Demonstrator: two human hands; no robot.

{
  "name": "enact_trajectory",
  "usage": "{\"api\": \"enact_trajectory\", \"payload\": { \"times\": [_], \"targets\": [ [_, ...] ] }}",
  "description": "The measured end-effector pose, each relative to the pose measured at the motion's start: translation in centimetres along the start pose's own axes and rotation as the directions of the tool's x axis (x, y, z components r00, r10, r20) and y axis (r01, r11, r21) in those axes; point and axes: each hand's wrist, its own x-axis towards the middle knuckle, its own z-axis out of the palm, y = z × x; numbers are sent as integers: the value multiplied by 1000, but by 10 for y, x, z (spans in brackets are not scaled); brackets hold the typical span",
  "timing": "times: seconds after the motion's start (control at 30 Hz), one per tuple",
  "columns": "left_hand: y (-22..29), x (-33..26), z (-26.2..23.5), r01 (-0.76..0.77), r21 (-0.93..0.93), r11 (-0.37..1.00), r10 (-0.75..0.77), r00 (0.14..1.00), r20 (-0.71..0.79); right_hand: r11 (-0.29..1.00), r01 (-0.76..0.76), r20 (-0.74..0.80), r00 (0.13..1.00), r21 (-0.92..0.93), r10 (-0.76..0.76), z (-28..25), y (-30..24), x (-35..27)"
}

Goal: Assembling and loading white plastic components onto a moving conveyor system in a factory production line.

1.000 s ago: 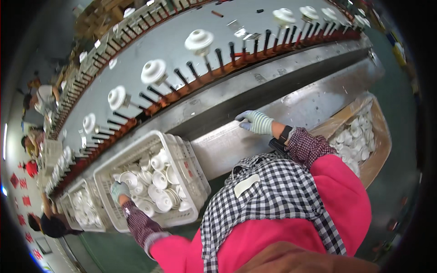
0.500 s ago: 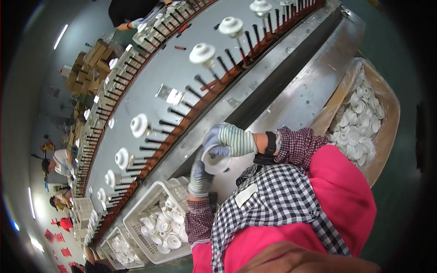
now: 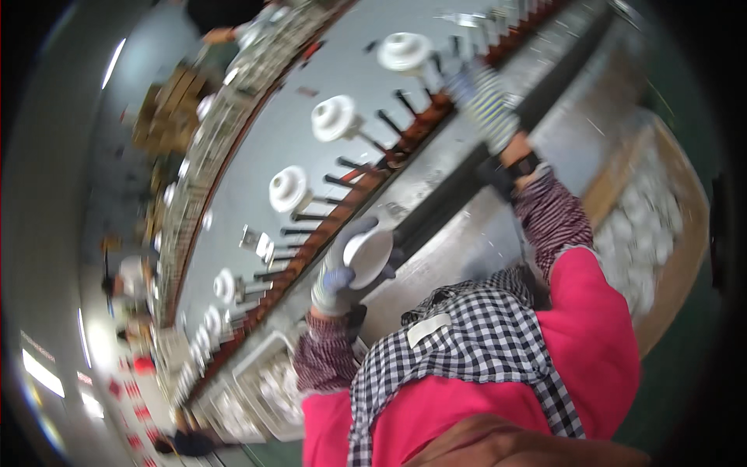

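My left hand (image 3: 334,280), in a striped glove, is closed on a white round dish-shaped part (image 3: 368,255) and tilts it above the metal ledge. Farther off to the right, my gloved right hand (image 3: 481,92) reaches to the row of upright black-tipped rods (image 3: 402,103) on the line's near edge. Motion smears its fingers, so whether they hold anything cannot be made out. Close to that hand, a white stepped disc (image 3: 405,51) sits on a rod. More such discs (image 3: 334,118) stand along the row toward the left.
An open carton (image 3: 673,175) of white parts stands at my right. White plastic crates (image 3: 264,342) with similar parts are at lower left. The metal ledge (image 3: 459,261) runs between me and the line. Across the grey table (image 3: 257,183), other people work along a second row.
My right hand has left the dish-shaped part and moved forward and right to the rods. My left hand now holds the part alone, slightly farther forward. The whole view has shifted.
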Motion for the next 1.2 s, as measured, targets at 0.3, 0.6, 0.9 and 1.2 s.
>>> {"api": "enact_trajectory", "payload": {
  "times": [0.3, 0.6, 0.9, 1.2],
  "targets": [
    [61, 103, 26, -93, 470, 878, 21, 987, 156, 844, -501, 319, 845, 191, 429, 125, 78, 14],
    [108, 309, 44, -327, 666, 671, 10, 901, 433, 493, -265, 125, 946, 829, 298, 129, 51, -23],
    [94, 373, -5, 180, 888, 424, -448, 893, 33, -100, -80, 97, 979, 992, 178, 110, -12, -26],
    [99, 320, -42, 225, 826, 517, -503, 861, 80, -330, -220, 262, 961, 918, 88, 117, -53, -16]
  ]
}}
